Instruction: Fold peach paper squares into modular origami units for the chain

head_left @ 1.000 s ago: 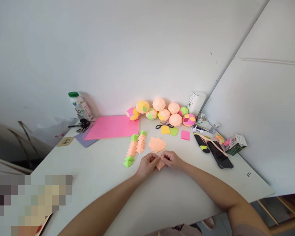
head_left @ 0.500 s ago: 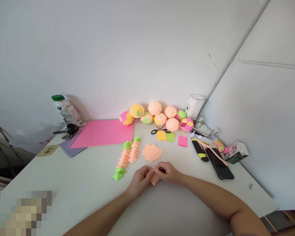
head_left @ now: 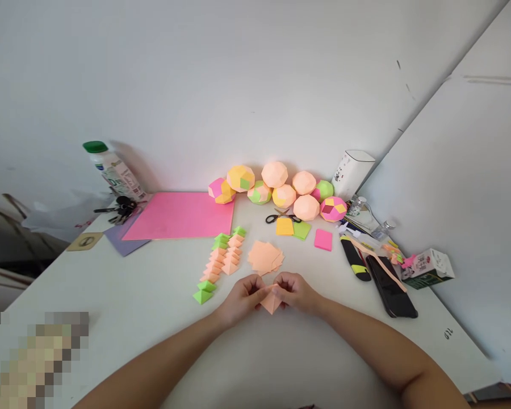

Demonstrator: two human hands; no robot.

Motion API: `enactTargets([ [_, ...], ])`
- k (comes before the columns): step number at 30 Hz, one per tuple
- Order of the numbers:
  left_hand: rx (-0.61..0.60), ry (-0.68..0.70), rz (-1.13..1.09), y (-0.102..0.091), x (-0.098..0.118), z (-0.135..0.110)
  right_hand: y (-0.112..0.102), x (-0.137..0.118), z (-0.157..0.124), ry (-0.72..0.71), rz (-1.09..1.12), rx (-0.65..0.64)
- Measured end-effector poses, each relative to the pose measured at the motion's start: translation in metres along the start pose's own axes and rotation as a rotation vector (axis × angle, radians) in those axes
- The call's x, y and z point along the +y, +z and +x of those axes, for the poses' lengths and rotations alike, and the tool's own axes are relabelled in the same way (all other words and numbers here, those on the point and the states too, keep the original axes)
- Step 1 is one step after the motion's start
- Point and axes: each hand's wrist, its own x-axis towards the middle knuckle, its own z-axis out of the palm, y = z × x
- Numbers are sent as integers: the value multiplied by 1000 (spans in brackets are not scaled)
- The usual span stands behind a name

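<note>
Between both hands is a folded piece of peach paper (head_left: 273, 303), its pointed corner hanging down towards me. My left hand (head_left: 243, 299) pinches its left side, and my right hand (head_left: 297, 292) pinches the right side, thumbs in front. Just beyond my hands lies a loose pile of peach paper squares (head_left: 264, 257). Left of that, two overlapping rows of folded paper units (head_left: 213, 264) in green and peach run away from me. The fingers behind the paper are partly hidden.
Several faceted paper balls (head_left: 275, 174) line the wall. Scissors (head_left: 283, 216) lie before them, near yellow, green and pink (head_left: 323, 240) note pads. A pink sheet (head_left: 181, 216) and bottle (head_left: 113, 170) stand left. A phone (head_left: 392, 287), cutter (head_left: 355, 258) and small carton (head_left: 428, 268) sit right.
The peach paper has turned and shows more of its folded face, with its point downward. My hands have shifted slightly and the camera view has moved a little.
</note>
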Motion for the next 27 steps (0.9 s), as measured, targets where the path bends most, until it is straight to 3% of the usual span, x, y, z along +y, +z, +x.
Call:
enactTargets([
  [9, -9, 36, 91, -5, -3, -1, 2, -16, -2, 32, 63, 42],
  [13, -32, 39, 74, -5, 3, 0, 1, -15, -2, 64, 80, -7],
  [17, -20, -80, -92, -1, -3, 4, 1, -11, -2, 2, 105, -12],
  [21, 124, 13, -209, 4, -10, 5, 0, -11, -2, -22, 123, -29],
  [27, 53, 137, -156, 5, -4, -1, -3, -11, 2, -8, 173, 127],
])
